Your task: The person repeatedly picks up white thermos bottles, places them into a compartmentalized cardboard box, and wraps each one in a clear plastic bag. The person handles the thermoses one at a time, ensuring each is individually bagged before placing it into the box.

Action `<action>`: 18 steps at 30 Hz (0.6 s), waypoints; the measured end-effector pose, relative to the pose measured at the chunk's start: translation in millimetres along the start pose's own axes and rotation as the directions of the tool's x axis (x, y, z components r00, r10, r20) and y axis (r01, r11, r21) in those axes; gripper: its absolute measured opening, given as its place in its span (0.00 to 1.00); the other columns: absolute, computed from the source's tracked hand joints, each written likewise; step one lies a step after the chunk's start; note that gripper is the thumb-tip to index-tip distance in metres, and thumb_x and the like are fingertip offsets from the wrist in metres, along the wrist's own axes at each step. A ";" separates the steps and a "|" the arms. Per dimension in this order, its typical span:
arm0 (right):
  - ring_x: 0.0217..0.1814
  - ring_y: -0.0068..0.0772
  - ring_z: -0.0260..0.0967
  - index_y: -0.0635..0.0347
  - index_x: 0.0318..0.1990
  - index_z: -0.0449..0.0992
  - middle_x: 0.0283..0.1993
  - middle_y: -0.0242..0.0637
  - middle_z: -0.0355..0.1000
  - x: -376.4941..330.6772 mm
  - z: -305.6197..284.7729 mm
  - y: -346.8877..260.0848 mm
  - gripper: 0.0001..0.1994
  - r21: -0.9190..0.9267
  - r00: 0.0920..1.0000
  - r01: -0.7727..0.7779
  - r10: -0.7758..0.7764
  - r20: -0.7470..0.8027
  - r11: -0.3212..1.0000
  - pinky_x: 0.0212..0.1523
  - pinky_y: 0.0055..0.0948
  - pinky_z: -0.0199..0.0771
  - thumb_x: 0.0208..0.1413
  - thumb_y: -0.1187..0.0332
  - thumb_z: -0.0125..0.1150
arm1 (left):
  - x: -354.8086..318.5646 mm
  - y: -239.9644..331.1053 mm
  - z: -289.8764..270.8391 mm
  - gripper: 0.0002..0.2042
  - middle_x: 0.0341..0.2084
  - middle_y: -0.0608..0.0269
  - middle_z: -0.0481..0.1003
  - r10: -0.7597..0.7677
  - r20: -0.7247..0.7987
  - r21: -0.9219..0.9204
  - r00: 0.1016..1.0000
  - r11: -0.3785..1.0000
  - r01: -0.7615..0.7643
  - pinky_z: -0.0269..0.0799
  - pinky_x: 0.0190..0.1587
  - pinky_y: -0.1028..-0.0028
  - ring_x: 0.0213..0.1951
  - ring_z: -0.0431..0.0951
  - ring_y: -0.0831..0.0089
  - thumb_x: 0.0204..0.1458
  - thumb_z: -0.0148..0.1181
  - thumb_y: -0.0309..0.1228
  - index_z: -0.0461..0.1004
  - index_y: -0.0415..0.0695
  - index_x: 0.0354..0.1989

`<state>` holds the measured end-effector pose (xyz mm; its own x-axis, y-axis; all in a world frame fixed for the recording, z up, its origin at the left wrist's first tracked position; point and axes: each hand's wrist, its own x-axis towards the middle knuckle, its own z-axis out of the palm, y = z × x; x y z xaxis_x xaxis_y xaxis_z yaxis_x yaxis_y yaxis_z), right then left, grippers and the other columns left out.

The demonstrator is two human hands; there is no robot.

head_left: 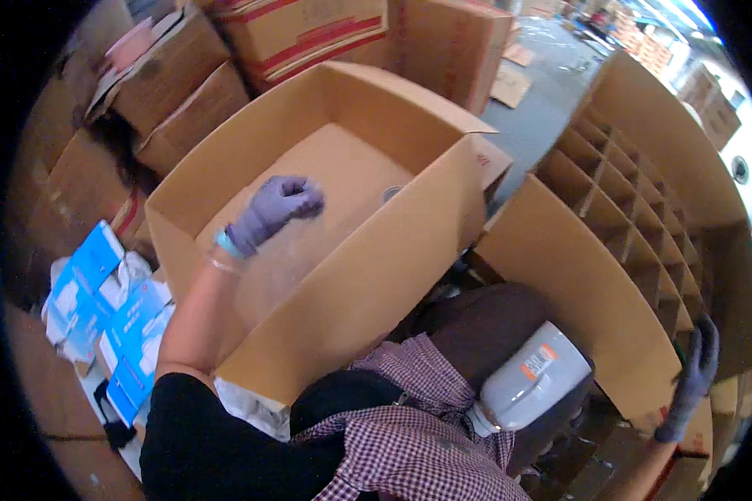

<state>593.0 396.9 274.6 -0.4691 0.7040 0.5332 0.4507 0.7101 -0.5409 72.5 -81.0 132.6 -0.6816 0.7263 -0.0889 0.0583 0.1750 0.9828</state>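
Note:
My left hand [280, 207], in a grey-purple glove, is closed above an open cardboard box [376, 250]. Whatever its curled fingers hold, if anything, is hidden; a faint see-through sheen shows below it inside the box. Part of a small round grey rim [392, 193] peeks over the box's near wall from inside. My right hand [698, 380], gloved alike, has its fingers stretched out beside the near corner of a second box [585, 284], which has cardboard dividers [635, 200]. On my lap lies a white plastic bottle [536, 377] with an orange label, its neck toward me.
Blue-and-white printed cartons [113, 317] and clear plastic wrap lie at the left. Closed cardboard boxes [309, 33] are stacked behind the open box, with more boxes [171, 92] at the far left. Grey floor [543, 83] with flat cardboard pieces shows at the back right.

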 end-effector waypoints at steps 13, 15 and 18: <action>0.44 0.31 0.75 0.63 0.46 0.75 0.42 0.39 0.77 -72.2 108.2 -118.4 0.16 0.769 0.999 -0.034 -0.003 0.047 0.638 0.48 0.28 0.73 0.49 0.70 0.70 | 9.0 26.3 312.8 0.24 0.61 0.53 0.68 0.588 0.285 -0.027 0.757 0.794 -0.607 0.66 0.64 0.60 0.62 0.69 0.62 0.65 0.53 0.40 0.64 0.42 0.66; 0.42 0.31 0.75 0.62 0.43 0.76 0.40 0.39 0.77 -78.1 103.9 -93.3 0.14 0.768 0.994 -0.009 0.087 -0.061 0.640 0.47 0.28 0.73 0.49 0.71 0.69 | 37.9 22.3 327.6 0.21 0.59 0.52 0.70 0.482 0.257 -0.391 0.838 0.845 -0.366 0.66 0.64 0.61 0.60 0.70 0.62 0.66 0.50 0.36 0.65 0.40 0.64; 0.42 0.36 0.74 0.58 0.40 0.75 0.39 0.39 0.76 -89.6 114.2 -29.9 0.11 0.332 0.980 0.090 -0.024 -0.200 0.939 0.45 0.32 0.73 0.49 0.72 0.66 | 62.6 40.5 352.1 0.23 0.64 0.52 0.67 0.440 0.525 0.667 0.728 0.319 -0.674 0.55 0.71 0.60 0.66 0.65 0.62 0.66 0.45 0.41 0.67 0.42 0.64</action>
<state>534.9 311.1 168.7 -0.3185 0.6754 0.6652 0.1290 0.7261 -0.6754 288.9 205.6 109.9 -0.0878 0.9550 0.2833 0.9640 0.0098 0.2658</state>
